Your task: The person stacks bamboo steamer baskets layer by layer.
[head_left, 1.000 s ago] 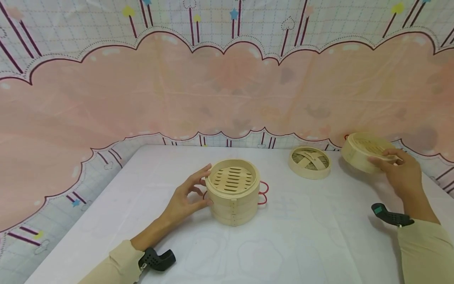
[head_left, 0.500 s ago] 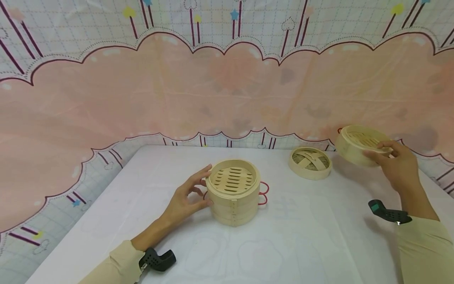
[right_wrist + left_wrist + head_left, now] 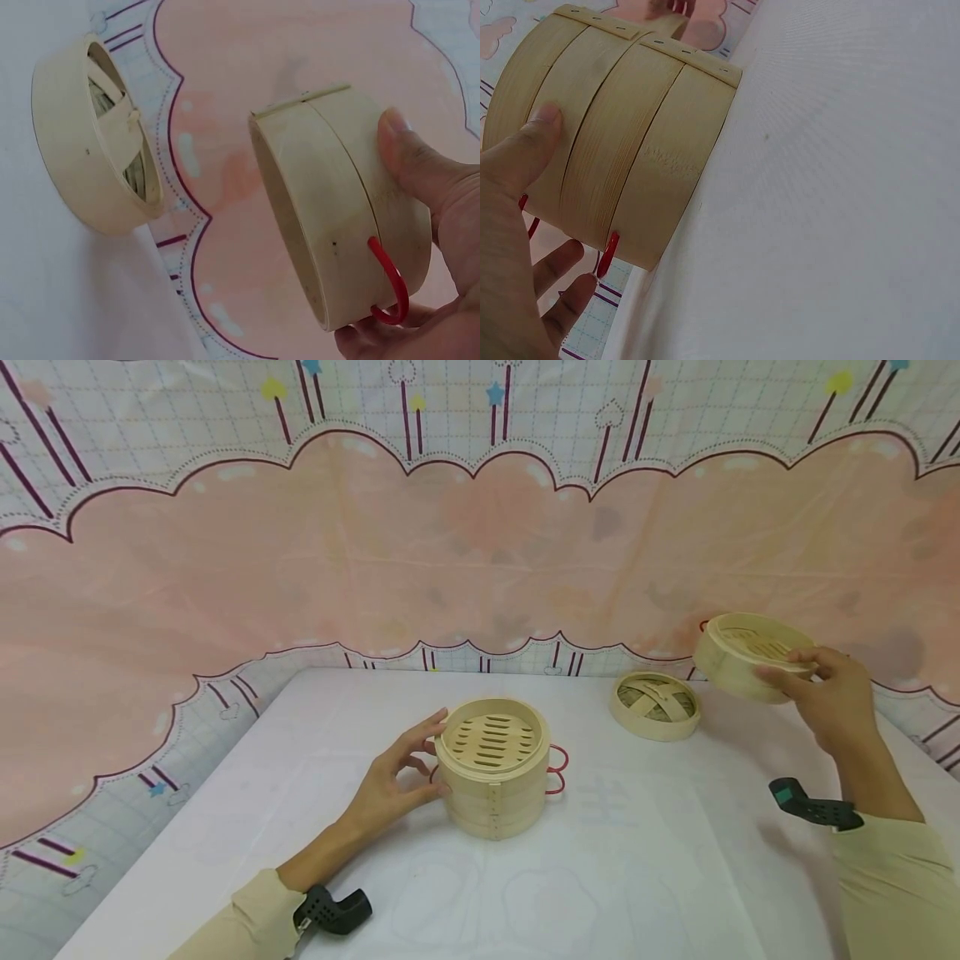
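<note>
Near the middle of the table stands a stack of bamboo steamer baskets (image 3: 495,808) with a slatted floor on top and red loop handles at the sides. My left hand (image 3: 393,772) holds its left side, the thumb (image 3: 536,142) lying on the bamboo wall in the left wrist view. Up at the right, my right hand (image 3: 840,697) grips a single bamboo steamer basket (image 3: 723,664) by its right side, raised off the table and tilted. The right wrist view shows the thumb (image 3: 412,161) on that basket's wall and a red handle (image 3: 394,281) close to the fingers.
A round bamboo steamer lid (image 3: 654,727) with a woven strip top lies at the table's back right, left of the raised basket. The white table (image 3: 600,885) ends at a patterned pink cloth (image 3: 487,568) behind. Each wrist wears a black camera mount.
My right hand has carried the steamer basket up and to the left, toward the lid. The left hand and the stack have stayed in place.
</note>
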The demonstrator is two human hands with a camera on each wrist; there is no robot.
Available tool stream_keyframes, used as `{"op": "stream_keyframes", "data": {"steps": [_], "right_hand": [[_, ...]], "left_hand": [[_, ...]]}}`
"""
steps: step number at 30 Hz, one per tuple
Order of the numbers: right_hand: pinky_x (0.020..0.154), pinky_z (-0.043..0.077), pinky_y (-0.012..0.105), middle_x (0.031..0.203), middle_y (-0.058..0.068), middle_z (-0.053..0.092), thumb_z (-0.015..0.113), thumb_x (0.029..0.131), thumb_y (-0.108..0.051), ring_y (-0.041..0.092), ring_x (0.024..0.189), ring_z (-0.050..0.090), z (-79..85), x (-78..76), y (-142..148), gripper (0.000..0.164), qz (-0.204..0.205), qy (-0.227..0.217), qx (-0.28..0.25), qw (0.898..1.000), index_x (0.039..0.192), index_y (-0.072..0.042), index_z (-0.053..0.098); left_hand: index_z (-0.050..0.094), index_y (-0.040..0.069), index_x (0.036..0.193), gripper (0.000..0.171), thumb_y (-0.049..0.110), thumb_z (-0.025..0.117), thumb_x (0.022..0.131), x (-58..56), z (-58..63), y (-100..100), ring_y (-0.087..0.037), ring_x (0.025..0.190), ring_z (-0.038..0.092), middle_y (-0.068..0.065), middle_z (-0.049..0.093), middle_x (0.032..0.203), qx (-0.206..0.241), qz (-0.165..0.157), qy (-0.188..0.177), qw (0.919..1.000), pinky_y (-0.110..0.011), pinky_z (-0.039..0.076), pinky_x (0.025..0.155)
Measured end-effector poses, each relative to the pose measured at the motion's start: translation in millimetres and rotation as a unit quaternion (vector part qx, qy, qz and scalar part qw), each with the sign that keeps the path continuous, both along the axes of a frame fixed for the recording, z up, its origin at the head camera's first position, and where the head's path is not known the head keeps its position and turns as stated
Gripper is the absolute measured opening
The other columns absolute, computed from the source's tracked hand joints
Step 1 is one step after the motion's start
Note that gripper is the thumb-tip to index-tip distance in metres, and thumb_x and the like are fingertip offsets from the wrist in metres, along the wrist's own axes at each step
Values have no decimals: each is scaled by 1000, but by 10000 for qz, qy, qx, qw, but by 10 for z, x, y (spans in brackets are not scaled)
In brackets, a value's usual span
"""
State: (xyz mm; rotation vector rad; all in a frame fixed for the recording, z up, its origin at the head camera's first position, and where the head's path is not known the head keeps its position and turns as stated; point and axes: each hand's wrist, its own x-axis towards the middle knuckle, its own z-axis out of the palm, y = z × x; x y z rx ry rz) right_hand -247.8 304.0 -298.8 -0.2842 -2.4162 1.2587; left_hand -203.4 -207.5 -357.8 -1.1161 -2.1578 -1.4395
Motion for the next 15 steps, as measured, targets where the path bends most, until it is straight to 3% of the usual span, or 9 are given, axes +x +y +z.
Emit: {"op": "stream_keyframes", "data": {"steps": [3, 10, 15], "right_hand": [[60, 43, 7, 137, 18, 34, 74, 83, -38, 34, 114, 37, 10, -13, -67, 48, 69, 203, -10, 9998, 105, -1, 54], [59, 47, 11, 117, 1, 44, 78, 81, -28, 11, 89, 48, 12, -46, -191, 47, 375, 701, -4, 9968, 103, 6, 54], [62, 48, 12, 126, 8, 42, 76, 82, -33, 7, 86, 50, 24, -58, -228, 51, 453, 499, -141, 9976, 107, 4, 52]], "left_hand": [[45, -8, 132, 70, -13, 77, 70, 0, 2, 0, -30, 95, 52, -25, 37, 145, -3, 7, 16, 10000, -43, 50, 70], [45, -8, 132, 69, -12, 76, 71, 9, 8, 5, -26, 97, 52, -24, 36, 146, -20, 48, -76, 10000, -43, 50, 72], [45, -7, 132, 69, -13, 76, 71, 2, 1, 5, -28, 96, 52, -24, 36, 145, -23, 35, -53, 10000, -42, 50, 71]]}}
